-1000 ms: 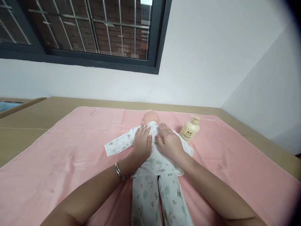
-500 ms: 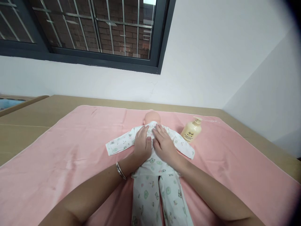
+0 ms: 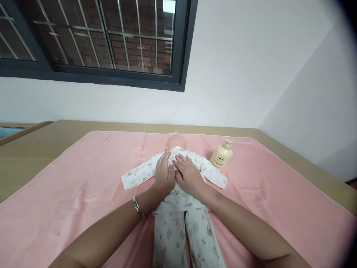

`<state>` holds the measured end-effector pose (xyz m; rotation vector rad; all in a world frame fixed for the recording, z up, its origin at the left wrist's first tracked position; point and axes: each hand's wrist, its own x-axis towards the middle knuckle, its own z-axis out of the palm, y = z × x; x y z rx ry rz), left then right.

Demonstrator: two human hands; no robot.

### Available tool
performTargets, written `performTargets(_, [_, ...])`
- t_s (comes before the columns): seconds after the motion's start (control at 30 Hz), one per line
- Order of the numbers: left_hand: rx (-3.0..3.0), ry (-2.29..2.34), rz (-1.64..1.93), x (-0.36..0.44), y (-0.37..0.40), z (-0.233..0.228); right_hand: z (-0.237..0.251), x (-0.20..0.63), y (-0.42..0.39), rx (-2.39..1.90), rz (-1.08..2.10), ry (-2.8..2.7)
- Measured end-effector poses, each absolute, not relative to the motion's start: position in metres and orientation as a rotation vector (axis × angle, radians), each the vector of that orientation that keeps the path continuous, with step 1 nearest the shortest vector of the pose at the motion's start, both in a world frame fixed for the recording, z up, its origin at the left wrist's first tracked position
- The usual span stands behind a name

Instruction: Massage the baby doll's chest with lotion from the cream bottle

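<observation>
A baby doll (image 3: 176, 142) lies stretched out with its bald head away from me and no face showing. It wears a white long-sleeved top (image 3: 178, 201) and matching trousers (image 3: 170, 238), both printed with small green and pink figures. My left hand (image 3: 165, 173) rests flat on the left of the doll's upper body, fingers extended toward its head. Flat beside it, my right hand (image 3: 189, 175) lies on the right side, fingers angled inward. Neither hand grips anything. Right of the doll's shoulder stands a pale yellow pump bottle (image 3: 222, 155).
A pink sheet (image 3: 92, 163) with some creases lies under the doll, over a wooden surface (image 3: 69, 128). A white wall (image 3: 223, 74) rises behind it, with a dark-framed, barred window (image 3: 117, 76) above. Something blue (image 3: 11, 131) shows at the far left.
My right hand has slid slightly down the doll's upper body, away from its head. The left hand stays nearly in place. The whole view has shifted a little.
</observation>
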<state>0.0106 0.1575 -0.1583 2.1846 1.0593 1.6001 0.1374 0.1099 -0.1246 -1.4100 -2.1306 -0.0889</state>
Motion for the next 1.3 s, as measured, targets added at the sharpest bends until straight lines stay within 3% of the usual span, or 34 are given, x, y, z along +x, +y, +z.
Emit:
performTargets(0.3, [2.259,1.223,1.349,0.014,0.136,-0.134,-0.044,0.177,0.088,-1.405,-0.032,-1.903])
performTargets(0.5, [1.861,0.882,1.181,0.048,0.107,-0.086,0.006,0.244,0.065,-1.540,-0.044,-1.527])
performTargets(0.7, [0.884,0.631,0.811,0.125,0.138,-0.017,0.001,0.283,0.082,-1.827,0.002,-1.419])
performTargets(0.8, [0.685,0.586,0.811,0.158,0.155,0.002,-0.010,0.283,0.101,-1.948,-0.003,-1.477])
performTargets(1.1, [0.517,0.560,0.810,0.201,0.166,-0.018,-0.016,0.265,0.112,-2.271,-0.249,-1.569])
performTargets(1.3, [0.740,0.683,0.762,0.160,0.114,-0.032,-0.013,0.268,0.117,-2.368,-0.299,-1.522])
